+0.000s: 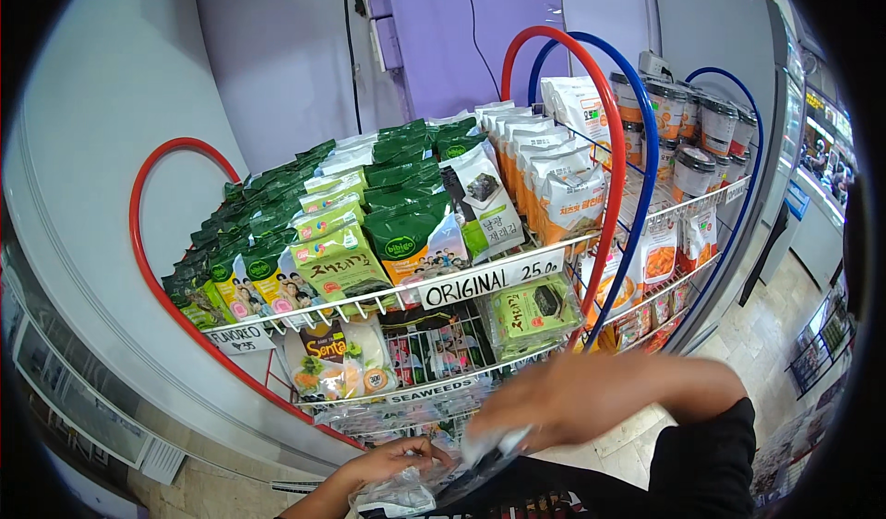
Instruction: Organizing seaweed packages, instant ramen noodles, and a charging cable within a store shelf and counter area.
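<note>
Low in front of me, my left hand [395,464] has its fingers curled on a crinkled clear plastic packet [397,496]. My right hand [563,397] reaches across from the right, blurred by motion, its fingers bent down. A whitish, soft-looking piece [496,445] shows under those fingers, close above the clear plastic; its kind is not plain. Just beyond my hands stands a wire rack [369,305] with red tube sides. Green seaweed packs [411,233] fill its top shelf. Flat clear-wrapped seaweed packs [533,316] lie on the shelf below, near my right hand.
White-and-orange snack pouches [568,201] stand at the top shelf's right. A second rack with blue tube sides [646,150] holds lidded cups [692,170] and more pouches. A pale cabinet wall [101,131] rises at left. Tiled floor [738,353] shows at right.
</note>
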### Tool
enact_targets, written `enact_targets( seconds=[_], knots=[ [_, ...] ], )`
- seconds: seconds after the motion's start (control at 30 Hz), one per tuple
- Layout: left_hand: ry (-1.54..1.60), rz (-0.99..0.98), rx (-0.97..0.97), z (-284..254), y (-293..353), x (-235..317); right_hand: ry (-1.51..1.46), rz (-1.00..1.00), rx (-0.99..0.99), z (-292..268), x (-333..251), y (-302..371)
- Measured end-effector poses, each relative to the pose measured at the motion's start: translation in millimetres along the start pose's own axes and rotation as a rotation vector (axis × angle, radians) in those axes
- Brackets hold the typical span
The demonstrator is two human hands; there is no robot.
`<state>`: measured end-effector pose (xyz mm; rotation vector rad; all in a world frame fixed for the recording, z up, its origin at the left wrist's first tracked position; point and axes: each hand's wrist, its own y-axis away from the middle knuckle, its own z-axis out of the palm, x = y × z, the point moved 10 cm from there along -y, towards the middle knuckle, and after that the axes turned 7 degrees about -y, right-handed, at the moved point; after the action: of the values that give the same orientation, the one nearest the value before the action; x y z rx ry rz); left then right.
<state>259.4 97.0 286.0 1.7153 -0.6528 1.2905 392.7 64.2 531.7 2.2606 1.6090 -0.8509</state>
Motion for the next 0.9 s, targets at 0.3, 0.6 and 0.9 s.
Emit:
enact_targets(
  seconds=[0.3, 0.6, 0.9],
  knots=[
    [0.085, 0.079, -0.094, 16, -2, 7, 0.554, 0.537, 0.355, -223, 51, -10],
    [0.132, 0.052, -0.053, 14, 5, 1, 0.75, 0.653, 0.192, -220, 117, -59],
    [0.18, 0.06, 0.031, 6, 10, -8, 1.005, 0.664, 0.145, -209, 120, -76]
  ],
)
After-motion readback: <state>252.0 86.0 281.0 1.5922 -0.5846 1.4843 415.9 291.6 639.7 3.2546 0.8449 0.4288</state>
